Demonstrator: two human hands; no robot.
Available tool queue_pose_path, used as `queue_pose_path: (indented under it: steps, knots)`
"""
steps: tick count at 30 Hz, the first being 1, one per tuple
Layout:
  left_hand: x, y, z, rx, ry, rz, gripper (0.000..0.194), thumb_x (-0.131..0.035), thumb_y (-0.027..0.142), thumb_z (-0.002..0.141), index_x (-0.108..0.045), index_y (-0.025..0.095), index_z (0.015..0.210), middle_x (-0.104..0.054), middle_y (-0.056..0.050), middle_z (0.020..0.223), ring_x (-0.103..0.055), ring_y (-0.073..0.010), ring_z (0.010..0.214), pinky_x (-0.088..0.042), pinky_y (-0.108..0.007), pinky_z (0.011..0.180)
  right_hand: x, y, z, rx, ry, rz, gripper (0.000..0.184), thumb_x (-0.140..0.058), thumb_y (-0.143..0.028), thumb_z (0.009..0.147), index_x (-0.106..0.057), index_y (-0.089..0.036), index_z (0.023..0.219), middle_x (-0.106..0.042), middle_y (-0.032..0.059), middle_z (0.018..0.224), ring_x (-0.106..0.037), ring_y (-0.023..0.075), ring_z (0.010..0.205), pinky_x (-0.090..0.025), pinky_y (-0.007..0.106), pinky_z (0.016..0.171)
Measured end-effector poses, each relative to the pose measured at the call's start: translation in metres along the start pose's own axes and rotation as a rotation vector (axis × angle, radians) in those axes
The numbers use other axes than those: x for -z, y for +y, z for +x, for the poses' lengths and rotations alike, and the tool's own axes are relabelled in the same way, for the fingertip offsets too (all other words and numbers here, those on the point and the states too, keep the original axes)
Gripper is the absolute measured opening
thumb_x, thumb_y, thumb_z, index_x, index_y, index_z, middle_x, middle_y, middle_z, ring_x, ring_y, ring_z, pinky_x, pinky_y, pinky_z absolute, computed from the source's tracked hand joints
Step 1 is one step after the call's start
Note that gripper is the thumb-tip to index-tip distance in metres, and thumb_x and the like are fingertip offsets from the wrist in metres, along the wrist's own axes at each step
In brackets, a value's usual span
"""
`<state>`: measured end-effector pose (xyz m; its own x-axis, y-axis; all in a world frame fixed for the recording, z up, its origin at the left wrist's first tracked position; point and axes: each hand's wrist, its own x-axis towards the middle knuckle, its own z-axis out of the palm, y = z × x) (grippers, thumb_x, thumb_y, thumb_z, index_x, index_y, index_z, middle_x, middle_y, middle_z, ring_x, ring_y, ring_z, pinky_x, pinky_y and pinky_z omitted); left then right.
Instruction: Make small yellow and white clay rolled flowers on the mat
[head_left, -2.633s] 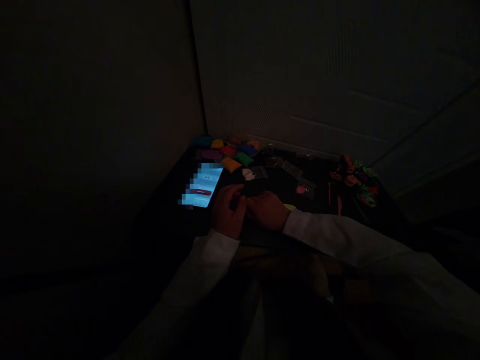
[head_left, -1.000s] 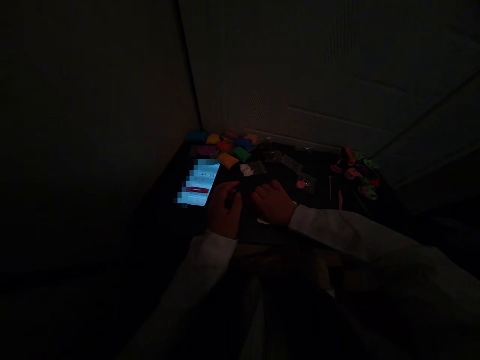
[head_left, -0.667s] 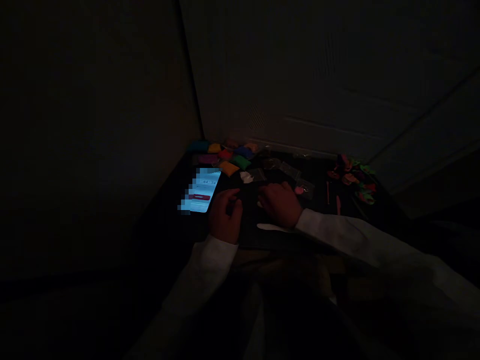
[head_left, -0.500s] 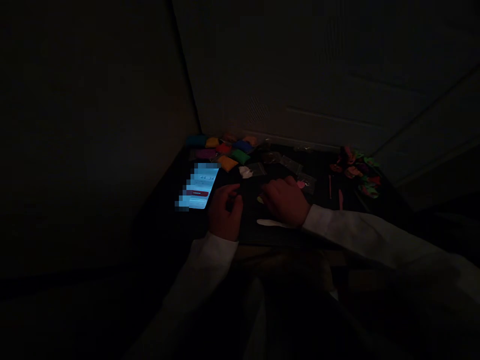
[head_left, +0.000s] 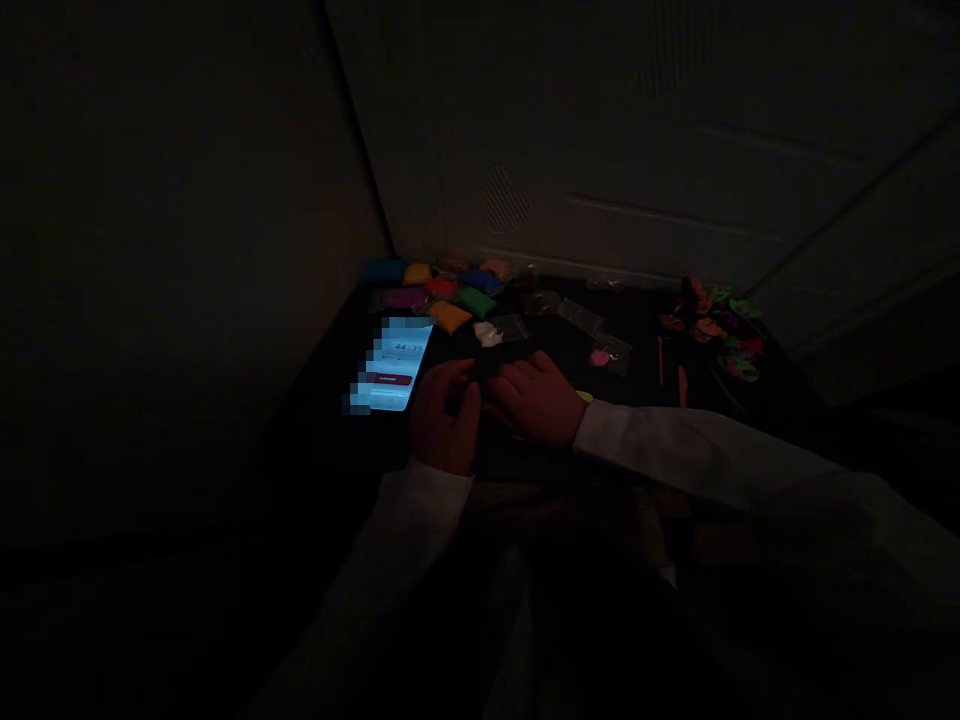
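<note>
The scene is very dark. My left hand [head_left: 445,418] is over the black table beside the phone, its fingers curled and the thumb near the index finger. My right hand [head_left: 538,402] is just to its right, fingers bent and pointing toward the left hand. Anything small between the fingertips is lost in the dark. A yellow-green piece [head_left: 584,397] shows behind my right wrist. Ahead of the hands lie a white lump [head_left: 487,334], apparently modelling clay, and a clear bag with a pink lump [head_left: 600,357].
A lit phone [head_left: 401,365] lies left of my hands. Several coloured packets [head_left: 450,317] are heaped at the back left. Two pink tools [head_left: 661,362] lie at right, near a pile of colourful flower-like pieces [head_left: 705,325]. A pale wall [head_left: 600,150] stands behind the table.
My right hand has moved left, closer to my left hand, uncovering the yellow-green piece by the wrist. The white flat tool that lay below it no longer shows. The view has shifted slightly.
</note>
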<state>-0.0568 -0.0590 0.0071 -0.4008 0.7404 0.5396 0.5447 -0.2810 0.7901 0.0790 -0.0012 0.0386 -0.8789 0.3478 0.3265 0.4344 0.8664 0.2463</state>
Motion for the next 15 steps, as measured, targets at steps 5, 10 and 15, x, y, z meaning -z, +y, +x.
queue_pose_path:
  steps: [5, 10, 15]
  knots:
    - [0.0, 0.0015, 0.0001, -0.002, 0.007, -0.002, 0.025, -0.05, 0.019, 0.076, -0.055, 0.02, 0.101, -0.055, -0.003, 0.098, -0.053, -0.0124, 0.085, -0.045, -0.026, 0.075, -0.0056, -0.0041, 0.0019, 0.061, -0.025, 0.007, 0.038, -0.022, -0.037, 0.09, -0.052, -0.015, 0.089, -0.057, 0.0071, 0.085, -0.046, 0.0193, 0.077, -0.022, 0.036, 0.068]
    - [-0.0015, -0.0014, 0.0022, -0.003, 0.009, 0.005, 0.025, -0.049, 0.019, 0.077, -0.054, 0.02, 0.101, -0.054, -0.003, 0.099, -0.052, -0.0123, 0.085, -0.046, -0.026, 0.074, -0.0067, -0.0064, 0.0006, -0.026, -0.068, 0.054, 0.04, -0.024, -0.042, 0.089, -0.052, -0.013, 0.094, -0.057, 0.0098, 0.089, -0.046, 0.021, 0.081, -0.023, 0.037, 0.07]
    - [-0.001, -0.0073, 0.0029, -0.022, -0.005, 0.047, 0.025, -0.047, 0.021, 0.078, -0.052, 0.019, 0.103, -0.054, -0.004, 0.1, -0.053, -0.0125, 0.084, -0.046, -0.027, 0.073, -0.0024, -0.0035, 0.0053, -0.126, -0.104, 0.093, 0.045, -0.027, -0.049, 0.086, -0.053, -0.013, 0.094, -0.058, 0.0106, 0.09, -0.049, 0.0229, 0.084, -0.026, 0.038, 0.073]
